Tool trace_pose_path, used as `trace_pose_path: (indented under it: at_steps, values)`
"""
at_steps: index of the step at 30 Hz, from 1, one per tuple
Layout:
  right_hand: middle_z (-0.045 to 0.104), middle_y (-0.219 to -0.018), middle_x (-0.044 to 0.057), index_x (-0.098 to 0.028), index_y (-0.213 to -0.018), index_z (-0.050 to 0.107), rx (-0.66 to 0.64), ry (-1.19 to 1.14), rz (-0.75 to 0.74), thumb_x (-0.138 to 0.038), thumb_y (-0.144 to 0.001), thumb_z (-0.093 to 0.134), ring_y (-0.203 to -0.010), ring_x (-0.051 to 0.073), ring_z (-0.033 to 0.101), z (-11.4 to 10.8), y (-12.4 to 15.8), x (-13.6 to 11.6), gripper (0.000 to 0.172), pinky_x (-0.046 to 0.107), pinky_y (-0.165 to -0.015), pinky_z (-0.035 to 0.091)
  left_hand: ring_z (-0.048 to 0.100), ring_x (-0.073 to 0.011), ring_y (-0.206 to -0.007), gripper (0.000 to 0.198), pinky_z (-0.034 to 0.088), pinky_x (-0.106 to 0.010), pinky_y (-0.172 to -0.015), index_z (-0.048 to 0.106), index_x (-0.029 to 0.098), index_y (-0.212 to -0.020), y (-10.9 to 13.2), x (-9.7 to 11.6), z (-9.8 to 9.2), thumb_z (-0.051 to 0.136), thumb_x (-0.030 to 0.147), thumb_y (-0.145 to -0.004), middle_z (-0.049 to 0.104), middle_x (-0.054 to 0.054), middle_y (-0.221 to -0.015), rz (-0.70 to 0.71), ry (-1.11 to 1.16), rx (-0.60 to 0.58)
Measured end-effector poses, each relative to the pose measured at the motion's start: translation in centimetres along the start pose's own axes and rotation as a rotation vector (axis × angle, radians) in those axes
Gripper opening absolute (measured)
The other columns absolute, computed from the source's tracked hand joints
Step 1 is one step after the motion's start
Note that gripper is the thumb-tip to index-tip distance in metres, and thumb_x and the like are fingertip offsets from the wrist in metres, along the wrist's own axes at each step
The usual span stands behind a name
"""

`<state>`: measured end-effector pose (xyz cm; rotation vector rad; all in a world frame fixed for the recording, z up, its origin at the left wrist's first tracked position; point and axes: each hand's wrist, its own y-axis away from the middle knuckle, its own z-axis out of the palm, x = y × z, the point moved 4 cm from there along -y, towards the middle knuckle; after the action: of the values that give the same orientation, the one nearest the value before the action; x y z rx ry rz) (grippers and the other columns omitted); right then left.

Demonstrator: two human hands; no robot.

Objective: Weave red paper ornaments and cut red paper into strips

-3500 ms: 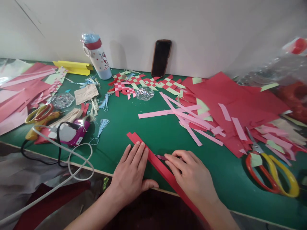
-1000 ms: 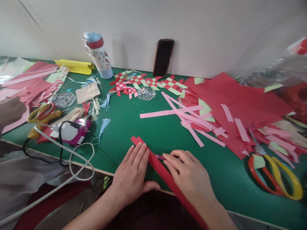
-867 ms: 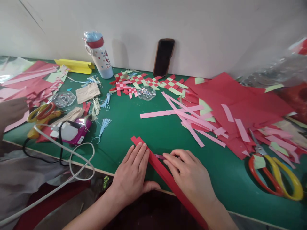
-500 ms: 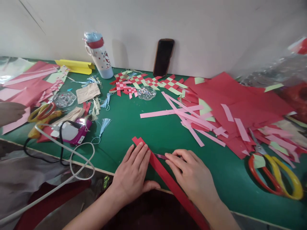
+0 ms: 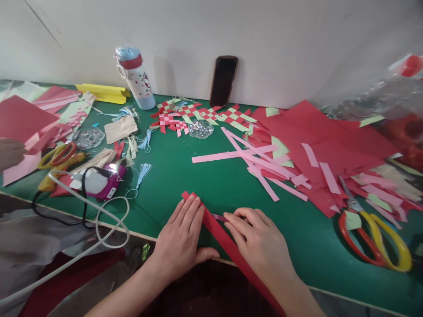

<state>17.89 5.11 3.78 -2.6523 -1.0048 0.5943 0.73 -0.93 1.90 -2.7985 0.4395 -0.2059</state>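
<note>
A long red paper strip (image 5: pixel 228 242) runs slantwise from the green table over its front edge. Its upper end looks layered. My left hand (image 5: pixel 181 235) lies flat across that end, fingers stretched out and thumb to the side, pressing it down. Just right of the strip, my right hand (image 5: pixel 256 237) is closed in a pinch on a slim purple tool (image 5: pixel 218 217), whose tip points at the strip's edge. The fingers hide most of the tool, so I cannot tell its exact kind.
Pink paper strips (image 5: pixel 261 163) and red sheets (image 5: pixel 330 132) lie to the right, with large scissors (image 5: pixel 373 237). A bottle (image 5: pixel 137 79) and phone (image 5: pixel 224 81) stand at the wall. Left are tassels (image 5: pixel 143 174), a purple device (image 5: pixel 110 182) and another person's hand (image 5: pixel 11 154).
The view has shifted slightly. My hands keep nearly the same pose on the strip and the tool. At the left, the other person's hand has moved and a red sheet now shows above it.
</note>
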Motion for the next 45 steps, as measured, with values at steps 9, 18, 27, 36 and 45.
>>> trace_pose_path:
  at_steps: [9, 18, 27, 36, 45]
  values:
    - [0.067, -0.088, 0.005, -0.022, -0.1, 0.074, 0.012, 0.005, 0.02, -0.025, -0.094, 0.055, -0.08, 0.016, 0.06, -0.2, -0.1, 0.4, 0.02, 0.029, -0.077, 0.046, 0.042, -0.0316, -0.138, 0.094, 0.031, -0.044, -0.115, 0.052, 0.002, -0.132, 0.0, 0.0, 0.1, 0.035, 0.08, -0.081, 0.052, -0.021, -0.142, 0.007, 0.001, 0.004]
    - [0.067, -0.088, 0.006, -0.022, -0.1, 0.075, 0.028, 0.011, -0.008, -0.025, -0.095, 0.054, -0.08, 0.016, 0.059, 0.2, -0.8, -0.2, 0.021, 0.03, -0.077, 0.045, 0.042, -0.0313, -0.138, 0.096, 0.03, -0.043, -0.116, 0.05, 0.001, -0.133, -0.1, 0.0, 0.0, 0.034, 0.081, -0.081, 0.053, -0.022, -0.141, 0.002, 0.002, 0.021]
    - [0.067, -0.087, 0.005, -0.022, -0.099, 0.074, 0.036, 0.009, -0.008, -0.025, -0.094, 0.055, -0.08, 0.016, 0.059, 0.2, -0.9, -0.3, 0.02, 0.03, -0.077, 0.044, 0.041, -0.0314, -0.139, 0.098, 0.029, -0.044, -0.116, 0.049, 0.002, -0.134, 0.1, -0.1, 0.2, 0.033, 0.082, -0.08, 0.051, -0.022, -0.143, 0.001, 0.001, -0.002]
    - [0.068, -0.088, 0.004, -0.023, -0.099, 0.074, 0.036, 0.0, 0.011, -0.024, -0.093, 0.058, -0.081, 0.016, 0.058, 0.3, -1.2, 0.0, 0.017, 0.03, -0.077, 0.044, 0.041, -0.0307, -0.138, 0.098, 0.029, -0.043, -0.117, 0.051, 0.001, -0.133, -0.1, -0.1, 0.1, 0.032, 0.082, -0.08, 0.052, -0.021, -0.142, 0.004, -0.009, 0.007]
    - [0.068, -0.088, 0.005, -0.024, -0.099, 0.074, 0.021, 0.012, 0.016, -0.025, -0.094, 0.056, -0.081, 0.016, 0.058, 0.7, -1.5, -0.5, 0.019, 0.029, -0.076, 0.043, 0.042, -0.0311, -0.138, 0.1, 0.027, -0.043, -0.117, 0.051, 0.001, -0.134, 0.0, -0.1, 0.1, 0.03, 0.082, -0.079, 0.052, -0.021, -0.142, 0.015, -0.026, 0.006]
